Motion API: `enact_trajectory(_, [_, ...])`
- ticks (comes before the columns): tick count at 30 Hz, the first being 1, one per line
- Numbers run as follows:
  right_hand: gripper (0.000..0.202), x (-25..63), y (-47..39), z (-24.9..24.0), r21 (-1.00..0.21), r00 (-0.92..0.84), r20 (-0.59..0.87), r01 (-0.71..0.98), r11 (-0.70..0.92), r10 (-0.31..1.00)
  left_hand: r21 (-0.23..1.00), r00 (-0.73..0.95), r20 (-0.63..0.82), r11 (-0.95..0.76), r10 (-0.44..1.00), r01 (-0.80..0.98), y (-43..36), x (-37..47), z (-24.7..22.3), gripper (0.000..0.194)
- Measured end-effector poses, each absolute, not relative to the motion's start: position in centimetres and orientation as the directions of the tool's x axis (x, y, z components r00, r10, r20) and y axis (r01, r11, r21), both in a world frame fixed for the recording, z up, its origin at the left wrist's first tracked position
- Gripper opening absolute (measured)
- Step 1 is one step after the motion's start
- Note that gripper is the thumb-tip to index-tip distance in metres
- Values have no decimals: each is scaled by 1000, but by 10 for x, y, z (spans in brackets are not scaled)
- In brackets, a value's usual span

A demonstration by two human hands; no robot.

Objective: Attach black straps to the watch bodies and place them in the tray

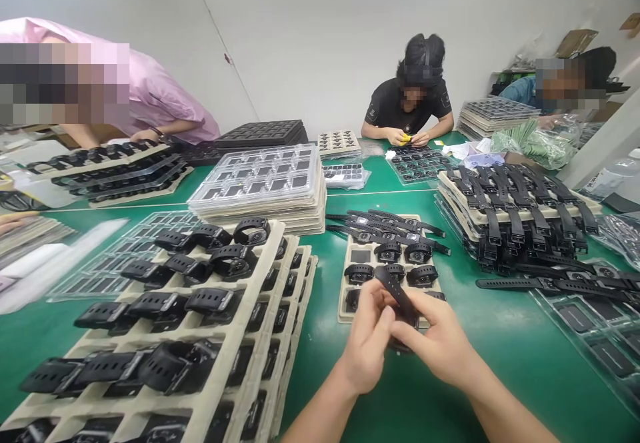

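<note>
The left hand [369, 340] and right hand [440, 340] gripped a smartwatch [401, 301] by its black strap [391, 283]. It was held over the green tabletop [326, 326], at the near edge of a pulp tray [344, 311] bearing more watches [389, 252].

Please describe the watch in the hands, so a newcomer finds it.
On the green table, find the beige tray straight ahead. At its near edge, the left hand and right hand hold one black watch; its neighbours rest on the tray.
</note>
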State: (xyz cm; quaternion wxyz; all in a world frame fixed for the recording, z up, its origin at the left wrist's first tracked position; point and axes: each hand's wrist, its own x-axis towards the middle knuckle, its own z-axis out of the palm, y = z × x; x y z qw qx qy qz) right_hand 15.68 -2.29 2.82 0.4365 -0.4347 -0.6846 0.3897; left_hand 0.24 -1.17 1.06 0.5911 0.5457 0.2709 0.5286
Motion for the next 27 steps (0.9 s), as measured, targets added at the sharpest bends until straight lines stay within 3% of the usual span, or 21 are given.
enact_trajectory(4, [16,154,-20,17,-952,-106,257,142,270,961,919,166,289,-224,943,-324,-5,-3,11,31])
enact_trajectory(7, [20,158,-17,10,-983,81,145,-101,153,986,945,197,311,-280,930,-170,-3,-3,14,41])
enact_trajectory(10, [26,165,-13,11,-974,102,69,-208,89,992,966,236,253,-259,938,-7,-4,-1,16,30])
enact_trajectory(15, [29,169,-11,17,-992,7,50,-114,51,999,962,187,258,-270,948,41,-3,-1,17,25])
enact_trajectory(27, [21,175,-5,27,-976,-122,189,83,200,974,974,245,175,-204,954,98,1,2,20,27])
